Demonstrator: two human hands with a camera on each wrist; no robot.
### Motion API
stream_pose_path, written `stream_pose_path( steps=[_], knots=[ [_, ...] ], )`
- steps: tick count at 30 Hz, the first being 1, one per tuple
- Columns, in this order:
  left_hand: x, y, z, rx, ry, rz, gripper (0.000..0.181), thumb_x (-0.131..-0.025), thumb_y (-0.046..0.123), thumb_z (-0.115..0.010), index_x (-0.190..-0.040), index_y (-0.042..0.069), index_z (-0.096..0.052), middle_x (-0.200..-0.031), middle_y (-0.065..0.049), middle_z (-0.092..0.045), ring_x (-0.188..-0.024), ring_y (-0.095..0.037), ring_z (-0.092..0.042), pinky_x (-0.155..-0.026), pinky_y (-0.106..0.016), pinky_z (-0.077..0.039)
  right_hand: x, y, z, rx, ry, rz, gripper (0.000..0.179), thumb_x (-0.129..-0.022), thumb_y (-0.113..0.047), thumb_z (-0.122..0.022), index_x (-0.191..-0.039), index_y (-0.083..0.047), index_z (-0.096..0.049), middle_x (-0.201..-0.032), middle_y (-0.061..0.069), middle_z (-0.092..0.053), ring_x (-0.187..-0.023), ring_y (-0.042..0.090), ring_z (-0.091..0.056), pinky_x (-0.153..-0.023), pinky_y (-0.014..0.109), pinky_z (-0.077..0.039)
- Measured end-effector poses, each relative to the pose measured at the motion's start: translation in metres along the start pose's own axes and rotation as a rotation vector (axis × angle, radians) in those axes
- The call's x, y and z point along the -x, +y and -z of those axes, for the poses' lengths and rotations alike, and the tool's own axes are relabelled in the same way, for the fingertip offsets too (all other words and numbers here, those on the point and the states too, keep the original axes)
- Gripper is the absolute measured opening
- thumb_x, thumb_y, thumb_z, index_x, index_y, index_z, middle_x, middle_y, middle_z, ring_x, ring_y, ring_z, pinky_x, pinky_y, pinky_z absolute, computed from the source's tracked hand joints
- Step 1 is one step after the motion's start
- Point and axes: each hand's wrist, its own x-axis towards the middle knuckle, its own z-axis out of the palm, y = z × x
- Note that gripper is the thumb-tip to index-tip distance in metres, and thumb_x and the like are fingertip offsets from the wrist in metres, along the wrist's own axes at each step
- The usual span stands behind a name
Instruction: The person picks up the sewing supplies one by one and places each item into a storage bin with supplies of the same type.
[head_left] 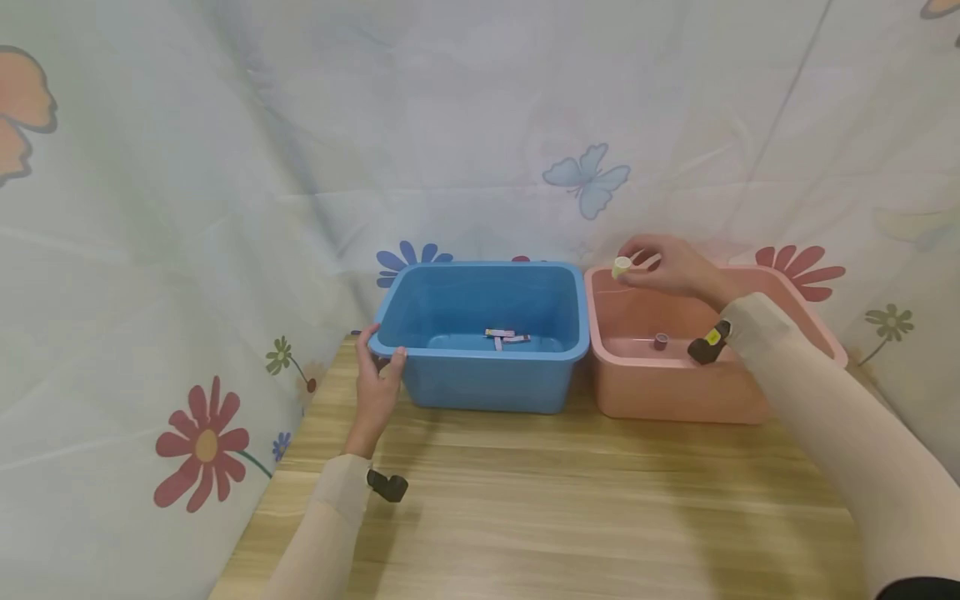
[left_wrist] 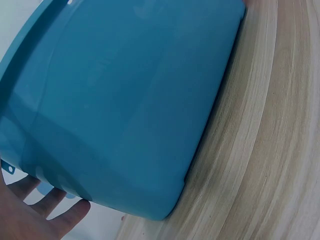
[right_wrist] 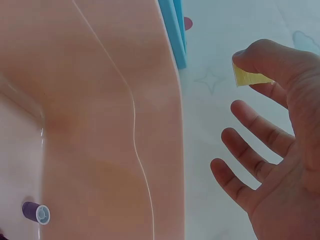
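In the head view my right hand [head_left: 671, 268] is raised above the back left part of the pink bin [head_left: 678, 392]. It pinches a small pale-yellow thread spool [head_left: 621, 267] between thumb and index finger; the other fingers are spread apart in the right wrist view. A purple thread spool [right_wrist: 36, 213] lies on the pink bin's floor. My left hand [head_left: 377, 392] grips the front left corner of the blue bin [head_left: 487, 383], thumb at the front rim, fingers along the left side. Inside the blue bin lie several small whitish strips [head_left: 501, 333], too small to identify.
Both bins stand side by side on a wood-grain table [head_left: 525, 508], blue on the left, pink on the right. Close behind them hangs a pale curtain [head_left: 465, 150] printed with flowers and butterflies.
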Motion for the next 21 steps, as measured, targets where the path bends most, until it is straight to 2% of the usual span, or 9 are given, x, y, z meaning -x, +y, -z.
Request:
stream_pose_path(
  steps=[6,17,21],
  knots=[
    [0.0004,0.0007,0.0004,-0.004,-0.011,0.0,0.066,-0.102,0.044,-0.06,-0.157,0.034,-0.024,-0.159,-0.013,-0.036,-0.129,-0.04,-0.05,-0.098,-0.061,-0.045,0.001,0.0012,0.0018,0.0,0.0,-0.038,0.037,-0.091,-0.038,-0.078,-0.119,-0.016,-0.067,-0.123,0.006,-0.066,-0.116,0.03,-0.058,-0.095,0.054,-0.052],
    [0.0008,0.0015,0.0009,0.001,0.0,-0.016,0.066,-0.102,0.039,-0.06,-0.158,0.027,-0.025,-0.156,-0.019,-0.04,-0.127,-0.042,-0.051,-0.097,-0.061,-0.045,-0.0019,0.0072,0.0007,0.003,-0.017,-0.067,0.039,-0.09,-0.042,-0.078,-0.117,-0.016,-0.068,-0.124,0.008,-0.064,-0.113,0.032,-0.06,-0.089,0.053,-0.056],
    [0.0022,0.0028,0.0015,0.002,-0.002,-0.009,0.066,-0.102,0.04,-0.06,-0.157,0.028,-0.026,-0.155,-0.02,-0.04,-0.128,-0.043,-0.05,-0.097,-0.062,-0.045,-0.0038,0.0093,-0.0009,0.005,-0.022,-0.064,0.039,-0.09,-0.043,-0.078,-0.117,-0.016,-0.068,-0.123,0.008,-0.065,-0.113,0.033,-0.06,-0.088,0.053,-0.056]
  ],
)
